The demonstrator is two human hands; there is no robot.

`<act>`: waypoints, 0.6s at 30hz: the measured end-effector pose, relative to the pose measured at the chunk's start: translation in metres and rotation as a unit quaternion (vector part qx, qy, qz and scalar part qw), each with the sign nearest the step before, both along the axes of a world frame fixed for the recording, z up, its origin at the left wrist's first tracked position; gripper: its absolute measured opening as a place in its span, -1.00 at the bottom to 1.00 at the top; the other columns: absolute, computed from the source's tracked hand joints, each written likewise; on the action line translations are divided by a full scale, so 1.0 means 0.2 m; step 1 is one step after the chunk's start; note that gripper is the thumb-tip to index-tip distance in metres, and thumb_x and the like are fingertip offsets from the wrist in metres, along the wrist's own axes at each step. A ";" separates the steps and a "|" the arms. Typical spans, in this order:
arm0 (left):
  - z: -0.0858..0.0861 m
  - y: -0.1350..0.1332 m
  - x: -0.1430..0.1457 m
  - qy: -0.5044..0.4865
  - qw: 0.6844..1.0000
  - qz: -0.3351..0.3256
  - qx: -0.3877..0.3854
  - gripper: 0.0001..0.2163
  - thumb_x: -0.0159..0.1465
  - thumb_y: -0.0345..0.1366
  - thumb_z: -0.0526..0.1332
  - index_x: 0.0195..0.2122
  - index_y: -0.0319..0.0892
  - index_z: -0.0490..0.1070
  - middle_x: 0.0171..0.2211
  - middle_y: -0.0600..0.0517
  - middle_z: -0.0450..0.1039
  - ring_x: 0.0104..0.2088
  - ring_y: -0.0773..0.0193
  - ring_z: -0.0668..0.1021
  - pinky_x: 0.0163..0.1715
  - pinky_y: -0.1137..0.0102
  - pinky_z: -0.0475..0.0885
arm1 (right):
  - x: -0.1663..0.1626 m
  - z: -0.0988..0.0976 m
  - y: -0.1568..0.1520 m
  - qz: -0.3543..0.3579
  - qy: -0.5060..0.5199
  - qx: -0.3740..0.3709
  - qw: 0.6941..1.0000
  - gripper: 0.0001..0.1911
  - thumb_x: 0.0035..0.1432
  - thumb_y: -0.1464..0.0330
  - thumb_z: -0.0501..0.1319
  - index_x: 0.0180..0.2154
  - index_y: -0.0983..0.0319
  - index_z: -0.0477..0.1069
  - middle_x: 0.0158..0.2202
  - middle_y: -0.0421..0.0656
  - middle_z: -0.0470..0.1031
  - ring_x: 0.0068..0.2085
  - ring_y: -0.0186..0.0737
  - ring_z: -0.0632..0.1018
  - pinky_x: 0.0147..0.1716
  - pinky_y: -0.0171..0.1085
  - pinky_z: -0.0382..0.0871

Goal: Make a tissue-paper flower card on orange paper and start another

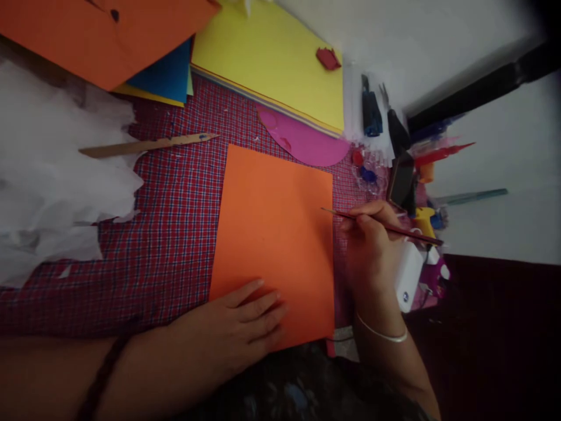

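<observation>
An orange paper sheet (274, 234) lies on the red checked cloth (175, 234) in the middle. My left hand (245, 324) rests flat on the sheet's near edge, fingers stretched out and holding nothing. My right hand (370, 242) is closed round a thin dark pencil (381, 225). Its tip touches the sheet's right edge.
White crumpled tissue (52, 181) covers the left. A wooden ruler (146, 145) lies beside it. Yellow sheets (272, 58), a pink half-disc (307, 143), and orange (96, 35) and blue paper (169, 76) lie at the back. Glue bottles, pens and a white box (409, 275) crowd the right.
</observation>
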State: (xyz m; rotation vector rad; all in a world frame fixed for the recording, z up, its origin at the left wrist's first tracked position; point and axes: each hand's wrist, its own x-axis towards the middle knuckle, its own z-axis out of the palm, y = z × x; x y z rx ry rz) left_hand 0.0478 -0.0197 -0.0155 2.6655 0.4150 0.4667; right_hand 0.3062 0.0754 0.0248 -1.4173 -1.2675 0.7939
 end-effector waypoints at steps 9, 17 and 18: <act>-0.01 0.00 0.00 0.006 1.000 -0.004 0.012 -0.68 0.44 -0.18 0.10 0.15 -0.08 0.44 0.23 0.07 0.43 0.23 0.17 0.40 0.29 0.17 0.08 | 0.05 -0.13 -0.06 0.037 0.038 -0.062 0.997 -0.94 0.03 0.38 0.21 -0.45 0.19 0.45 -0.63 -0.30 0.43 -0.65 -0.40 0.36 -0.67 -0.39 0.19; -0.02 -0.01 0.00 0.018 1.000 -0.020 -0.004 -0.66 0.43 -0.21 0.11 0.19 -0.08 0.40 0.27 0.05 0.38 0.25 0.16 0.39 0.32 0.15 0.06 | 0.08 -0.14 -0.08 0.042 -0.015 -0.033 0.998 -0.90 0.07 0.42 0.19 -0.44 0.18 0.47 -0.62 -0.30 0.43 -0.64 -0.41 0.36 -0.66 -0.38 0.17; -0.02 -0.01 -0.01 0.021 0.999 -0.025 -0.008 -0.65 0.43 -0.20 0.11 0.21 -0.08 0.38 0.28 0.03 0.36 0.27 0.16 0.38 0.33 0.15 0.06 | 0.08 -0.14 -0.08 0.046 -0.016 -0.030 0.998 -0.89 0.07 0.42 0.19 -0.44 0.17 0.47 -0.61 -0.30 0.43 -0.64 -0.41 0.36 -0.66 -0.38 0.16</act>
